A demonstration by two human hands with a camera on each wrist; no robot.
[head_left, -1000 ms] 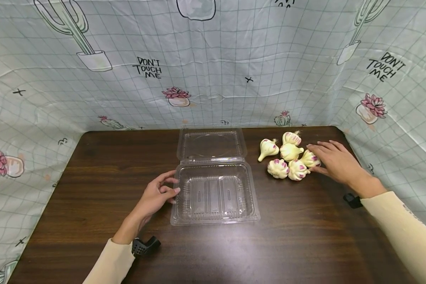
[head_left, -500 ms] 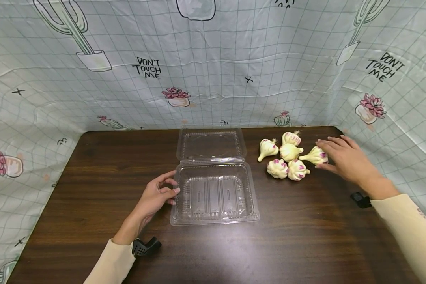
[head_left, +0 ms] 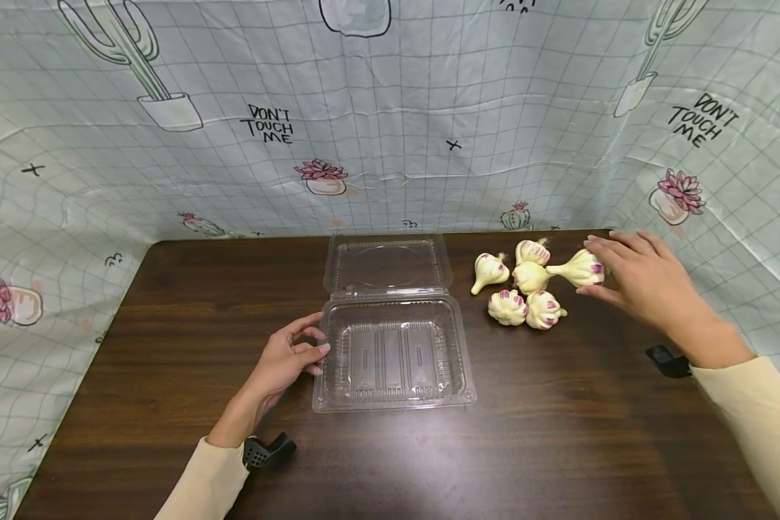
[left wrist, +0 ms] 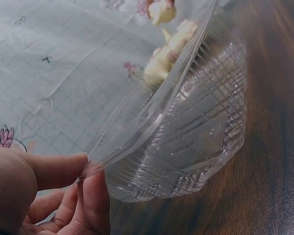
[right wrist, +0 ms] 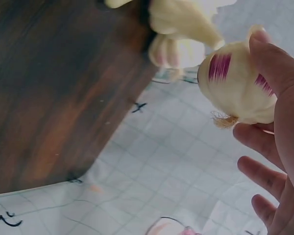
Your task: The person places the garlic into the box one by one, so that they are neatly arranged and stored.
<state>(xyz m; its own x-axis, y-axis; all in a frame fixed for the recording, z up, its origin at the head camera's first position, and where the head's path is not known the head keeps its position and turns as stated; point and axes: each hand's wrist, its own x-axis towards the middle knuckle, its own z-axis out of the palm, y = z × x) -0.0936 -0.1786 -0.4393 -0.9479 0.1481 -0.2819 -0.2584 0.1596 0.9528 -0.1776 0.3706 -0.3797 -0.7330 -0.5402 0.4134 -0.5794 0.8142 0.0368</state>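
"What has the right hand point(head_left: 650, 285) got?"

"A garlic bulb point(head_left: 583, 269), pale with purple streaks. The thumb is on one side and the fingers on the other, pinching it."

"Where is it, exactly?"

"Over the right side of the dark wooden table point(head_left: 169, 347), near the far edge. Its neck points left, towards the other bulbs. In the head view the tip meets the middle bulb point(head_left: 531, 278), but I can't tell if they touch."

"And the rest?"

"One bulb point(head_left: 531, 253) sits just behind the middle one, another point(head_left: 490, 271) lies to its left, and two more, a left front bulb point(head_left: 508, 308) and a right front bulb point(head_left: 544, 310), are side by side nearer the person."

"The left hand point(head_left: 286, 357)?"

"It grips the left rim of the clear plastic clamshell point(head_left: 393, 357) between thumb and forefinger; the left wrist view shows that pinch well. The lid point(head_left: 390, 264) is folded back towards the cloth backdrop point(head_left: 390, 115)."

"Anything in the clamshell?"

"Just bare ribbed plastic. All the garlic is outside it, to its right."
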